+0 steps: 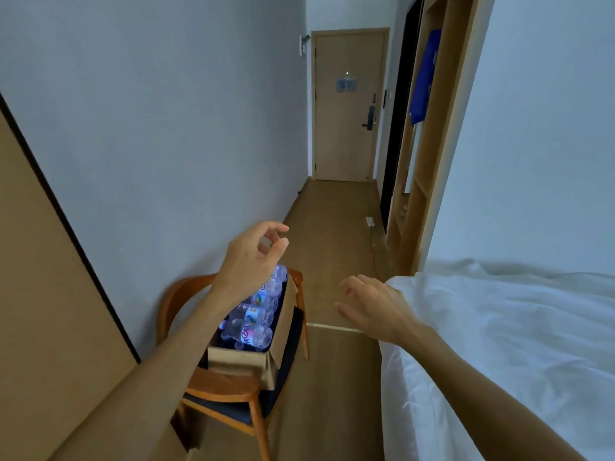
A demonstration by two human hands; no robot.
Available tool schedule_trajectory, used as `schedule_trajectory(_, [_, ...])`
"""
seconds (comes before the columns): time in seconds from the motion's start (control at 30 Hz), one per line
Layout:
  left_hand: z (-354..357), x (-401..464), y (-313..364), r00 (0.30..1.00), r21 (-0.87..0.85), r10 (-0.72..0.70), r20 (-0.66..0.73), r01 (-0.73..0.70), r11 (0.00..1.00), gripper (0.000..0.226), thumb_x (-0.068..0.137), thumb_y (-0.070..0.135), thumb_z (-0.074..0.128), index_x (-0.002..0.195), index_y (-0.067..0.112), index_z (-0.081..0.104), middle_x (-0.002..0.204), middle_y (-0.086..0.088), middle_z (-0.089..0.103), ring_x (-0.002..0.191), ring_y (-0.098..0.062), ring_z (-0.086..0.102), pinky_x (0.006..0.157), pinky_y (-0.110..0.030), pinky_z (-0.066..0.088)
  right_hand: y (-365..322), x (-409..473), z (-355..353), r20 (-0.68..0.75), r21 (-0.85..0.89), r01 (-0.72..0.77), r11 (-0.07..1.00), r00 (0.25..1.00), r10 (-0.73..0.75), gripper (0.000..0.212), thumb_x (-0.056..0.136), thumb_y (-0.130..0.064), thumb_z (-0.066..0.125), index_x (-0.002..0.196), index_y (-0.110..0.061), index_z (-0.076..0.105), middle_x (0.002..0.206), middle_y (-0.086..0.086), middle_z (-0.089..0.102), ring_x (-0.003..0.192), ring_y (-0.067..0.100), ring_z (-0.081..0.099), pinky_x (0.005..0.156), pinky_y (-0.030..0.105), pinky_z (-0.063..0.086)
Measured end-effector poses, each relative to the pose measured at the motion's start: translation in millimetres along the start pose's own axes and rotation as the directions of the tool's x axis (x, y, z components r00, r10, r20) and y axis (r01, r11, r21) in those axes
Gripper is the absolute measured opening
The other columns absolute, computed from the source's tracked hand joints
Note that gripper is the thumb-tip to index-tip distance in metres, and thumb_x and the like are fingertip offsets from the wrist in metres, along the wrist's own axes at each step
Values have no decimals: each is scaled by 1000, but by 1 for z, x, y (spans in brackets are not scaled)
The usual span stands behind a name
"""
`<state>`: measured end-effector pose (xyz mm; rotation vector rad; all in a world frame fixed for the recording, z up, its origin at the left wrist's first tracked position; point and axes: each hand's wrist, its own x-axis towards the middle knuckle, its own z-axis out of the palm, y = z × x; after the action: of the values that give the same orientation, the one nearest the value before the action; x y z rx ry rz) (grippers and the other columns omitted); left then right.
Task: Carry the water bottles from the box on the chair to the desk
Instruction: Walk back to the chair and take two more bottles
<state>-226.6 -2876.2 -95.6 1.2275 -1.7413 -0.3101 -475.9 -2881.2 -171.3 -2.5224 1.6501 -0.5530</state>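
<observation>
An open cardboard box [239, 359] rests on a wooden chair [226, 387] against the left wall. Several clear plastic water bottles [254, 334] with colourful labels lie inside it. My left hand [253, 257] hovers over the far end of the box, fingers curled apart, holding nothing. My right hand [372, 304] is spread open above the floor to the right of the chair, beside the bed corner, also empty. The desk is not clearly in view.
A brown panel [50, 311] fills the lower left. A bed with white bedding [515, 344] takes up the right side. A wooden-floored corridor [336, 247] runs to a closed door [347, 104], with open shelving [429, 161] and a power strip [370, 221] along the right.
</observation>
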Motion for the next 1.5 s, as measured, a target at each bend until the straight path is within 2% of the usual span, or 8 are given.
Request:
schedule_trajectory(0.37, [55, 117, -102, 971, 47, -193, -140, 201, 978, 19, 92, 25, 62, 103, 40, 63, 91, 22, 62, 70, -1, 59, 65, -9, 46, 85, 186, 31, 177, 97, 117, 988, 975, -133, 27, 87, -52, 49, 109, -36, 52, 103, -16, 54, 93, 9, 57, 86, 38, 51])
schedule_trajectory(0.47, [60, 138, -131, 949, 51, -257, -184, 270, 961, 17, 91, 29, 61, 102, 43, 63, 93, 21, 62, 69, -3, 59, 64, -9, 46, 91, 233, 54, 196, 108, 168, 980, 963, -186, 21, 87, -54, 49, 102, -39, 52, 95, -17, 54, 87, 5, 58, 82, 35, 54])
schedule_trajectory(0.8, [67, 199, -262, 863, 50, -416, -286, 447, 893, 14, 92, 26, 61, 104, 34, 64, 92, 11, 62, 66, -11, 63, 68, -15, 48, 89, 390, 137, 273, 165, 282, 945, 908, -318, 28, 89, -54, 52, 111, -36, 54, 107, -19, 57, 97, 5, 56, 76, 25, 40])
schedule_trajectory(0.93, [67, 227, -316, 824, 33, -481, -300, 512, 858, 13, 93, 24, 61, 102, 32, 63, 89, 9, 63, 65, -13, 63, 61, -12, 47, 86, 457, 169, 336, 173, 285, 943, 883, -328, 32, 87, -61, 48, 111, -40, 51, 108, -22, 56, 98, 2, 57, 84, 30, 47])
schedule_trajectory(1.1, [71, 247, -380, 748, 20, -592, -301, 625, 780, 11, 94, 24, 59, 102, 30, 64, 78, 10, 64, 63, -10, 64, 65, -27, 53, 84, 522, 213, 383, 206, 299, 932, 852, -358, 30, 86, -62, 49, 107, -40, 51, 101, -21, 57, 92, 0, 55, 77, 26, 45])
schedule_trajectory(1.27, [82, 242, -433, 650, 6, -682, -334, 725, 689, 9, 94, 21, 60, 98, 28, 64, 82, 10, 67, 61, -4, 62, 50, -15, 47, 76, 569, 272, 474, 301, 276, 913, 788, -394, 27, 88, -48, 60, 109, -32, 58, 95, -15, 59, 84, 2, 55, 63, 8, 30])
schedule_trajectory(1.37, [90, 237, -458, 607, 12, -721, -335, 768, 640, 12, 95, 19, 59, 97, 31, 61, 84, 18, 62, 67, -4, 61, 48, -16, 46, 73, 594, 311, 560, 342, 253, 905, 719, -412, 26, 87, -48, 59, 106, -31, 57, 92, -14, 59, 83, 5, 57, 67, 15, 39])
schedule_trajectory(1.5, [100, 237, -486, 464, -27, -806, -368, 861, 508, 12, 95, 20, 56, 103, 25, 63, 85, 12, 62, 69, -10, 64, 57, -19, 49, 71, 630, 357, 653, 357, 282, 891, 606, -454, 27, 86, -53, 56, 103, -33, 55, 90, -15, 58, 83, 4, 58, 81, 31, 50])
